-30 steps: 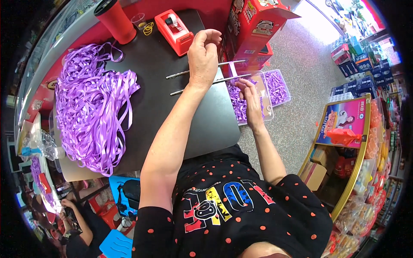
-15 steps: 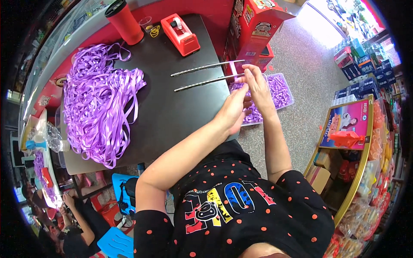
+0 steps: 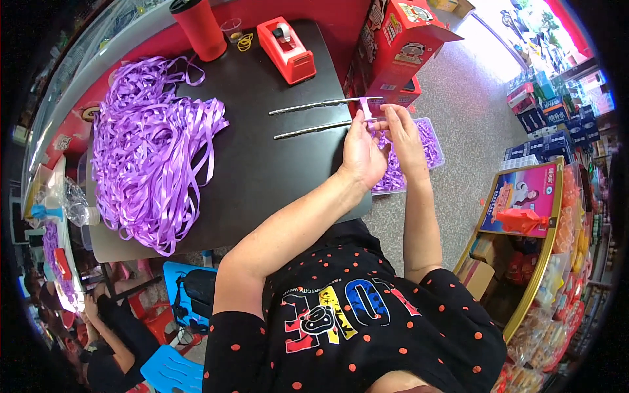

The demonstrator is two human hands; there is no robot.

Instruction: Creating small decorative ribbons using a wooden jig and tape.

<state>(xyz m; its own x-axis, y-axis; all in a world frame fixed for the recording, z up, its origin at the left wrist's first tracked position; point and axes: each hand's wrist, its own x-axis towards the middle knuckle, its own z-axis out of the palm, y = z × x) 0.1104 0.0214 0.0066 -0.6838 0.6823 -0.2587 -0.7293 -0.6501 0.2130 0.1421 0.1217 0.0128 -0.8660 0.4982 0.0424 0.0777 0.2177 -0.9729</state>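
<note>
Two thin, spiral-grooved metal rods (image 3: 314, 105) lie side by side, their ends sticking out past the table's right edge. A strip of purple ribbon (image 3: 365, 107) spans the gap between them near those ends. My left hand (image 3: 364, 156) is at the lower rod, palm turned to the right, thumb up and fingers curled at the ribbon. Beside it my right hand (image 3: 404, 136) bends its fingers to the same spot, pinching at the ribbon; the fingertips partly hide one another. Below both hands a clear tub (image 3: 438, 164) holds many short purple ribbon pieces.
A big heap of purple ribbon (image 3: 154, 157) covers the left of the dark table (image 3: 262, 190). Toward the back stand a red tumbler (image 3: 200, 29), yellow rubber bands (image 3: 245, 42) and a red tape dispenser (image 3: 288, 56). Red cartons (image 3: 400, 56) rise beyond the right edge. Another person's arm (image 3: 108, 337) shows lower left.
My left hand has come up to the lower rod and turned its palm more into view. My right hand has drawn slightly back from the rod ends. The whole view has shifted a little.
</note>
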